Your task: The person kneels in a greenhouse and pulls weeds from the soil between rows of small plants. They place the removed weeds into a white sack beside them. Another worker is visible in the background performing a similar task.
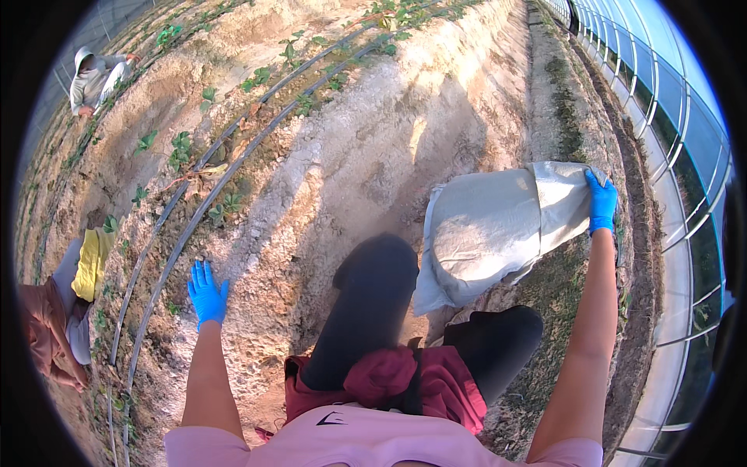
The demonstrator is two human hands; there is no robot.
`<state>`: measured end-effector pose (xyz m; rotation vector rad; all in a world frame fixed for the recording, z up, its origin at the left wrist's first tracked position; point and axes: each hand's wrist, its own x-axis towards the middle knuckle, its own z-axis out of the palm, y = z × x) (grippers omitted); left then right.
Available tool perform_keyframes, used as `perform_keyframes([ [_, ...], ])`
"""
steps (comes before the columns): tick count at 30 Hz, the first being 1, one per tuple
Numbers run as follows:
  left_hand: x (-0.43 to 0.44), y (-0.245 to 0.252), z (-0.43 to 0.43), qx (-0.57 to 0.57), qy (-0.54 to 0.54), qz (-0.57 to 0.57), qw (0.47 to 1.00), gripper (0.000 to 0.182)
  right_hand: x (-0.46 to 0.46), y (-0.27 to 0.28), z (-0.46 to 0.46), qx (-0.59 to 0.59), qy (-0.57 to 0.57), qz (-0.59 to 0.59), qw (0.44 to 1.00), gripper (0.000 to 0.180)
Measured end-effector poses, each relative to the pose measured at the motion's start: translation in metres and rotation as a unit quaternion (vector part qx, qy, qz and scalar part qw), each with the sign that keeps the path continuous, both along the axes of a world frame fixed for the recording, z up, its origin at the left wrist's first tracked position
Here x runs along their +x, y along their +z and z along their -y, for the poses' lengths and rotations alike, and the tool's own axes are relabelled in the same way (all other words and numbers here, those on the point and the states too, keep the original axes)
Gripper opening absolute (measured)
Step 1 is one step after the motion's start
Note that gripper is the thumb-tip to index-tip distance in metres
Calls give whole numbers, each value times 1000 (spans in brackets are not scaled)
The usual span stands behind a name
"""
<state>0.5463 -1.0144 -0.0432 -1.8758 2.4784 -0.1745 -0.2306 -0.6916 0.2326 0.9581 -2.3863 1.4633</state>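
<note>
My right hand (603,201), in a blue disposable glove, grips the gathered upper end of a white woven sack (490,216). The sack lies slanted across the furrow, beside my dark-clad knees, with a rounded bulge at its lower end. What it contains is hidden. My left hand (208,295), gloved in the same blue, is spread palm down at the side of the soil bed (262,292), holding nothing. Just beyond its fingers run two drip irrigation hoses (169,265). A small leafy plant (232,202) grows beside the nearer hose.
Leafy plants (181,150) are scattered along the raised bed. At the far left a person in light clothing (90,82) crouches among the rows; nearer, another person (52,327) bends beside a yellow cloth (93,265). White greenhouse hoops (684,111) line the right side.
</note>
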Motion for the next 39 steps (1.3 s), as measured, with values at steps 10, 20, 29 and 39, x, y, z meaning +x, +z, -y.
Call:
perform_keyframes([
  [10, -10, 14, 2, 72, 37, -11, 997, 87, -155, -12, 69, 55, 54, 56, 995, 22],
  [20, -69, 16, -19, -34, 236, -65, 969, 80, -359, -1, 188, 155, 25, -29, 987, 27],
  [29, -327, 8, 118, -203, 227, -326, 895, 60, -430, -181, 293, 382, 103, -38, 918, 22],
  [39, -378, 18, 217, -116, 328, -268, 898, 35, -438, -276, 281, 279, 224, 144, 923, 19],
])
